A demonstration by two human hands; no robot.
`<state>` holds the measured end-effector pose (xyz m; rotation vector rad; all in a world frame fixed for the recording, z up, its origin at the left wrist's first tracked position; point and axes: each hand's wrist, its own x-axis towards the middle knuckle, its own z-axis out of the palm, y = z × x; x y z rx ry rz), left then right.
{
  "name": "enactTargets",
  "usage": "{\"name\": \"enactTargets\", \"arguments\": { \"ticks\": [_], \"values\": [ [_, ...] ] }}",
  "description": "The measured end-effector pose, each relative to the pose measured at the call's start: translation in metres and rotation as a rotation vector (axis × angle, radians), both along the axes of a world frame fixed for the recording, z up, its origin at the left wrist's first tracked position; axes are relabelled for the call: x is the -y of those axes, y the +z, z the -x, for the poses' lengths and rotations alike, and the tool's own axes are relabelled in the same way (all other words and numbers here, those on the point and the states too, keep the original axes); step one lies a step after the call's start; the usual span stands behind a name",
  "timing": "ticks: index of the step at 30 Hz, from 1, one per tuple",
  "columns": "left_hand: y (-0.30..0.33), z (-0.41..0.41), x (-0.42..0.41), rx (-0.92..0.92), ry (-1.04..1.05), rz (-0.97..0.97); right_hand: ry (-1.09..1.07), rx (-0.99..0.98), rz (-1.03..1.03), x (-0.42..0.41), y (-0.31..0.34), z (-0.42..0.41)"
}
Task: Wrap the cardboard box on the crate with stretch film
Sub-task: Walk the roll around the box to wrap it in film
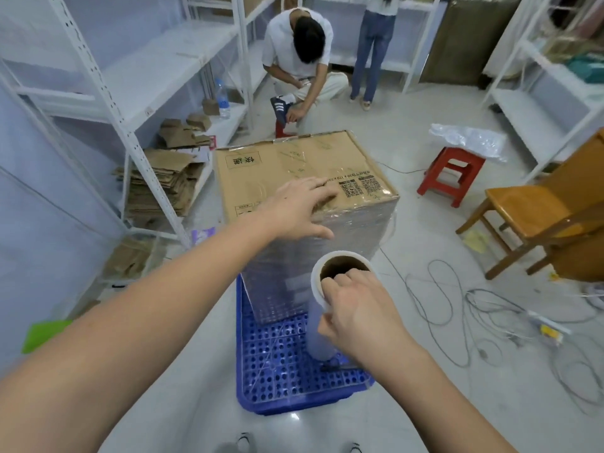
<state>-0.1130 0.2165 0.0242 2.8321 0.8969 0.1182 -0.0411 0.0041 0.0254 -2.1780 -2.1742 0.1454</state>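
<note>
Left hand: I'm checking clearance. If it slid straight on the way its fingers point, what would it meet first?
Probably nothing at once: the left hand lies flat on the cardboard box, fingers pointing across its bare top toward the QR codes.

White metal shelves point(137, 89) along the left wall carry flattened cardboard point(160, 188) and a water bottle point(223, 99). A seated person point(299, 57) bends forward on the floor's far side; another person point(372, 44) stands behind. At the right: red stool point(452, 176) bearing a plastic bag point(467, 140), wooden chair point(529, 217), loose cables point(457, 308).
</note>
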Motion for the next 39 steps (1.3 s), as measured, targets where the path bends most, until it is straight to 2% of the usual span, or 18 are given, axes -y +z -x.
{"name": "enactTargets", "arguments": {
  "ticks": [5,8,10,14,25,28,34,39],
  "values": [
    [0.007,0.057,-0.029,-0.163,-0.160,-0.075,-0.291,0.121,0.059,-0.011,0.003,0.025],
    [-0.009,0.076,-0.035,-0.061,-0.140,-0.036,-0.410,0.267,0.048,-0.027,-0.001,0.038],
    [-0.017,0.076,-0.033,-0.007,-0.124,-0.038,-0.426,0.274,0.042,-0.033,-0.002,0.039],
    [-0.019,0.073,-0.034,0.013,-0.120,-0.040,-0.345,0.202,0.041,-0.036,0.001,0.049],
    [-0.016,0.076,-0.030,-0.007,-0.108,-0.033,0.087,0.123,0.087,-0.014,0.006,0.071],
    [-0.016,0.076,-0.030,-0.009,-0.100,-0.037,0.205,0.165,0.087,-0.011,0.006,0.075],
    [-0.017,0.075,-0.029,-0.017,-0.082,-0.044,0.153,0.163,0.143,-0.003,0.010,0.094],
    [-0.017,0.075,-0.030,0.002,-0.079,-0.034,0.070,0.178,-0.030,-0.005,-0.005,0.113]
  ]
}}
